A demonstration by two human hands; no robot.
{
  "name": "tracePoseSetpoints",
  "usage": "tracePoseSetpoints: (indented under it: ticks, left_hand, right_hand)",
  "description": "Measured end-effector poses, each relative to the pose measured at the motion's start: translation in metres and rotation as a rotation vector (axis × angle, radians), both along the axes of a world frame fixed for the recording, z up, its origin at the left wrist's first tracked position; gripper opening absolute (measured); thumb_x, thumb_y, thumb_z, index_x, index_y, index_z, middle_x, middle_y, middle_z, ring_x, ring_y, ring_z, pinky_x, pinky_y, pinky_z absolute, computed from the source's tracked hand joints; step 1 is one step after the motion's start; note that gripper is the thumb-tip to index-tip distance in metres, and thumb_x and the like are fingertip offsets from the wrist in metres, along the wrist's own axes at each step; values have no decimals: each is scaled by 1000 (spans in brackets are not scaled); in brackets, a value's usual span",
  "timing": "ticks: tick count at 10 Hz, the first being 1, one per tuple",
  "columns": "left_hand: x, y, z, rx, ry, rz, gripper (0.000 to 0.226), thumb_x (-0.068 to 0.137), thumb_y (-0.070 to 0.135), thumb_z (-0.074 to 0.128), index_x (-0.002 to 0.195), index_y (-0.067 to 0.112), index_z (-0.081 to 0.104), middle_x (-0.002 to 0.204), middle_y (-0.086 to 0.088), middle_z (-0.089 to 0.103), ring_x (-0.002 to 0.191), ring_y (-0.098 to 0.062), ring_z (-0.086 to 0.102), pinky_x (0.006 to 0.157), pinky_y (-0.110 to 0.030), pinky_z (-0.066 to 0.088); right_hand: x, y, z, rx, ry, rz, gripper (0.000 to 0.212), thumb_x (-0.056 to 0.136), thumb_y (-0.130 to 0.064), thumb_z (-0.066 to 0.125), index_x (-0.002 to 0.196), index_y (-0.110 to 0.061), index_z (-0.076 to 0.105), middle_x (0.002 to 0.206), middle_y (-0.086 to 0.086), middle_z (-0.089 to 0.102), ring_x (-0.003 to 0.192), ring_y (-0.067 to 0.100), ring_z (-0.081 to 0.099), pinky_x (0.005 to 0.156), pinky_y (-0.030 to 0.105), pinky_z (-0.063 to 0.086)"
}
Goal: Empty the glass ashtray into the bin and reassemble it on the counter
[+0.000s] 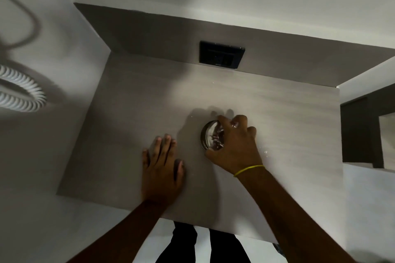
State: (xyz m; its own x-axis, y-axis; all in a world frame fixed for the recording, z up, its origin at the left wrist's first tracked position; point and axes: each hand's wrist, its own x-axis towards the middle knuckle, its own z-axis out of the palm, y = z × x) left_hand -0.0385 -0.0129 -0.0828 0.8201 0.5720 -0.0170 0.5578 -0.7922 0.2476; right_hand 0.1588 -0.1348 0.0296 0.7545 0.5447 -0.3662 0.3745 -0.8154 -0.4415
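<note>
A round glass ashtray (210, 135) sits on the grey counter (132, 113), right of centre, with dark bits inside it. My right hand (234, 145) covers its right half, fingers curled over the rim from above. A yellow band circles that wrist. My left hand (163, 166) lies flat on the counter a short way to the ashtray's left, palm down, fingers apart, holding nothing. No bin is in view.
A black switch plate (221, 54) is set in the grey back panel. A white coiled hose (19, 89) and cable hang at the left wall. A dark-framed opening (367, 132) stands to the right. The counter's front edge runs just above my legs (203, 243).
</note>
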Motion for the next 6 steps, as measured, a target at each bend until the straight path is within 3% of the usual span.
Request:
tracePoseSetpoints:
  ticks: [2, 5, 6]
  left_hand:
    - [-6, 0, -1, 17, -26, 11, 67, 104, 45, 45, 164, 14, 46, 177, -9, 37, 167, -31, 27, 128, -67, 28]
    - [-1, 1, -4, -6, -13, -14, 68, 104, 46, 43, 165, 14, 43, 178, -9, 35, 168, -31, 24, 129, -67, 26]
    - [-2, -1, -2, -14, 30, -19, 69, 105, 47, 42, 165, 15, 43, 178, -8, 33, 168, -31, 25, 128, -70, 29]
  right_hand:
    - [-2, 25, -17, -100, -37, 177, 104, 57, -57, 76, 152, -35, 40, 149, 9, 34, 123, 43, 40, 99, 49, 53]
    - [3, 21, -24, -114, -64, 217, 103, 59, -48, 84, 152, -39, 39, 152, 7, 31, 126, 41, 39, 92, 50, 58]
    - [-1, 17, -12, -147, -65, 223, 107, 63, -60, 77, 156, -47, 26, 162, 1, 23, 136, 41, 35, 97, 57, 54]
